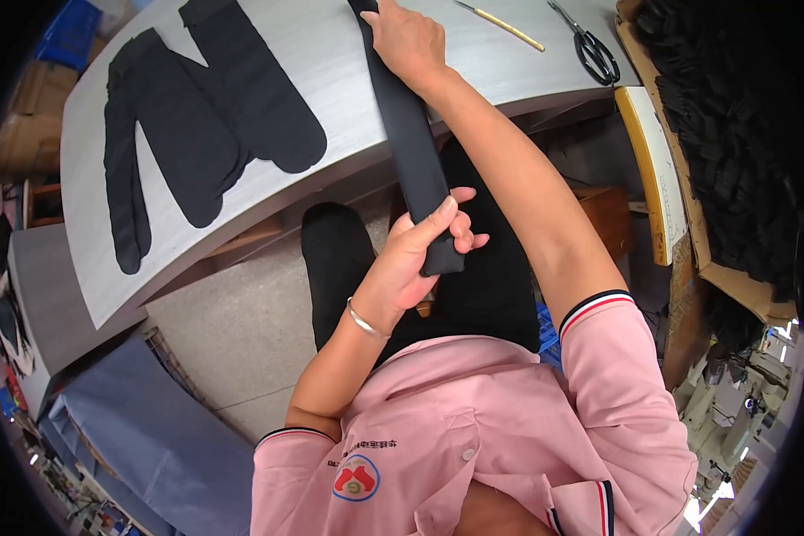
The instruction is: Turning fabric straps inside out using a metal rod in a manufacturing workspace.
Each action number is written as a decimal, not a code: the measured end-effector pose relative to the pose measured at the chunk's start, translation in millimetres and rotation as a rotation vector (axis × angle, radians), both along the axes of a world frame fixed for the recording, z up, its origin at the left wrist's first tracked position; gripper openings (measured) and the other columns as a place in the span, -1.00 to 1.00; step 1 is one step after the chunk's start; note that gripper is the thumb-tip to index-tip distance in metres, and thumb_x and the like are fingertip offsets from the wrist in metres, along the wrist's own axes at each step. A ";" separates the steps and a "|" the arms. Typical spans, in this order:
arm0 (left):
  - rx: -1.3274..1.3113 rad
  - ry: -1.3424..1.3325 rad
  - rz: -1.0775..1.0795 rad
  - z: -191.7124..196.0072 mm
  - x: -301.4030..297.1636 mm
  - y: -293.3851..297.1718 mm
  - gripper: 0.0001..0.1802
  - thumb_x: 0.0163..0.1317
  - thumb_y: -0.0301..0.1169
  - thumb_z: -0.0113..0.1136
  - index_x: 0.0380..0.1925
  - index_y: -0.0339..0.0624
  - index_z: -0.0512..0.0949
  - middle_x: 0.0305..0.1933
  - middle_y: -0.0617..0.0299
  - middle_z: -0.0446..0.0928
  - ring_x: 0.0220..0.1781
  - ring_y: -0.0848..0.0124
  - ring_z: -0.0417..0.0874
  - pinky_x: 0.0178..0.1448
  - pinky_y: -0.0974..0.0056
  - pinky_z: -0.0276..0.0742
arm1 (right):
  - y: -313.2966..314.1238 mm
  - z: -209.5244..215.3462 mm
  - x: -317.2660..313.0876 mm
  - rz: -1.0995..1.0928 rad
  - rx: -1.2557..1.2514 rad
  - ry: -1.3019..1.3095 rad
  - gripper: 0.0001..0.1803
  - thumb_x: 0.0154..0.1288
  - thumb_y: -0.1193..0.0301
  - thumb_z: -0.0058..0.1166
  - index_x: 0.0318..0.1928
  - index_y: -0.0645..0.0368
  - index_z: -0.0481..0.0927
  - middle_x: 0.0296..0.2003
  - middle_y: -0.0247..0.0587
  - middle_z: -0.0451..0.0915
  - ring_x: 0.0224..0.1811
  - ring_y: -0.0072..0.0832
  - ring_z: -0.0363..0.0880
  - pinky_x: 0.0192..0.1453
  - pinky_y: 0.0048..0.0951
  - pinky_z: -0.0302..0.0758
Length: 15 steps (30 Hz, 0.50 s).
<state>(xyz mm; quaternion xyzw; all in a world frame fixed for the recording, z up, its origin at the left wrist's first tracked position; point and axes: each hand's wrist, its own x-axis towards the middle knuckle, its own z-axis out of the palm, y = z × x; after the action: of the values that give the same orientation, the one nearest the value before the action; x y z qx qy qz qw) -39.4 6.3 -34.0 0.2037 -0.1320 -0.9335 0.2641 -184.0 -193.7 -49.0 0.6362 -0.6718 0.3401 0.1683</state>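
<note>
A long, narrow black fabric strip point(408, 147), smooth and seemingly folded or tube-like, runs from the table down over its near edge toward my lap. Near its squared lower end my left hand point(424, 237) grips it, thumb across the top and fingers curled around from beneath. My right hand point(408, 45) is closed on the strip higher up, over the table; its far end runs out of the picture. To the left, black stocking-like fabric pieces point(174, 125) lie flat on the light grey table point(330, 54), with their rounded ends toward me.
A wooden-handled pointed tool point(509, 27) and black-handled scissors point(596, 58) lie at the table's far right. Beside it, a cardboard box point(741, 290) holds many dark fabric pieces. A yellow-edged white board point(649, 174) stands near the box. Blue-grey cloth point(161, 429) lies at lower left.
</note>
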 end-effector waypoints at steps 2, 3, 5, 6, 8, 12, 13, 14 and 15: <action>-0.126 -0.038 -0.019 8.0 5.8 11.6 -0.48 0.49 -0.21 0.06 0.24 -0.41 0.30 -0.45 0.37 0.39 -0.42 0.52 0.48 0.28 0.06 0.51 | -2.7 -6.0 -3.5 -0.041 -0.100 0.104 -0.66 0.45 0.24 0.02 -0.37 0.26 0.51 -0.57 0.06 0.60 -0.51 -0.01 0.63 -0.41 -0.09 0.54; -0.091 -0.049 -0.080 12.4 12.7 22.2 -0.48 0.48 -0.22 0.07 0.24 -0.40 0.30 -0.45 0.38 0.39 -0.42 0.53 0.48 0.28 0.07 0.50 | -8.6 -5.8 -8.4 -0.023 0.011 0.004 -0.66 0.45 0.24 0.02 -0.38 0.25 0.51 -0.58 0.06 0.60 -0.52 -0.02 0.63 -0.41 -0.10 0.54; 0.013 -0.071 -0.122 17.6 27.6 38.8 -0.48 0.48 -0.22 0.07 0.25 -0.38 0.31 -0.46 0.39 0.38 -0.43 0.54 0.48 0.29 0.08 0.49 | -11.0 -5.2 -7.9 -0.003 0.125 -0.107 -0.66 0.45 0.24 0.02 -0.38 0.25 0.50 -0.58 0.05 0.60 -0.53 -0.03 0.63 -0.42 -0.11 0.54; -0.007 -0.074 -0.126 14.7 36.7 44.5 -0.47 0.48 -0.21 0.07 0.26 -0.37 0.31 -0.47 0.38 0.37 -0.45 0.54 0.48 0.31 0.09 0.48 | -11.4 -1.4 -4.1 -0.008 0.121 -0.111 -0.67 0.46 0.24 0.01 -0.37 0.25 0.51 -0.57 0.06 0.60 -0.52 -0.02 0.63 -0.41 -0.10 0.55; 0.003 -0.059 -0.273 12.3 55.0 62.1 -0.49 0.48 -0.24 0.08 0.28 -0.31 0.31 -0.43 0.35 0.43 -0.41 0.52 0.53 0.30 0.10 0.48 | -12.7 2.1 0.0 -0.016 0.120 -0.122 -0.67 0.46 0.25 0.00 -0.36 0.26 0.51 -0.56 0.06 0.61 -0.51 -0.02 0.63 -0.39 -0.09 0.55; -0.068 -0.196 -0.248 -15.8 72.3 79.9 -0.59 0.47 -0.29 0.09 0.21 -0.26 0.36 -0.27 0.25 0.55 -0.23 0.46 0.60 0.22 0.13 0.53 | -37.4 -21.0 -33.8 -0.112 0.133 -0.111 -0.66 0.45 0.22 0.01 -0.33 0.27 0.53 -0.51 0.07 0.63 -0.44 0.01 0.64 -0.31 -0.03 0.55; -0.178 -0.380 -0.068 -22.0 79.6 74.2 -0.62 0.47 -0.30 0.09 0.16 -0.26 0.37 -0.23 0.22 0.57 -0.17 0.45 0.61 0.21 0.15 0.53 | -37.9 -15.3 -20.3 -0.123 0.135 -0.094 -0.65 0.44 0.21 0.01 -0.32 0.28 0.54 -0.49 0.07 0.64 -0.42 0.02 0.65 -0.28 0.00 0.54; -0.086 -0.388 0.100 -28.6 85.4 66.0 -0.67 0.46 -0.29 0.12 0.10 -0.22 0.39 -0.14 0.20 0.58 -0.10 0.43 0.61 0.17 0.23 0.52 | -28.5 -12.9 -11.6 -0.095 0.113 -0.122 -0.65 0.43 0.19 0.01 -0.31 0.27 0.54 -0.47 0.07 0.65 -0.41 0.02 0.65 -0.26 0.01 0.54; -0.080 -0.380 0.175 -17.5 83.6 53.5 -0.68 0.41 -0.29 0.19 0.05 -0.19 0.42 -0.16 0.28 0.51 -0.13 0.51 0.55 0.09 0.37 0.49 | -22.8 -6.5 -8.6 -0.093 0.111 -0.124 -0.65 0.43 0.19 0.01 -0.31 0.27 0.54 -0.47 0.07 0.65 -0.41 0.02 0.65 -0.26 0.01 0.54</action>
<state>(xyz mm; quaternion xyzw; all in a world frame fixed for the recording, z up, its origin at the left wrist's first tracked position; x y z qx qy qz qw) 44.2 59.8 -51.5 0.3761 -0.1981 -0.8459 0.3222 -192.6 -216.5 -55.5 0.5904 -0.7275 0.3329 0.1067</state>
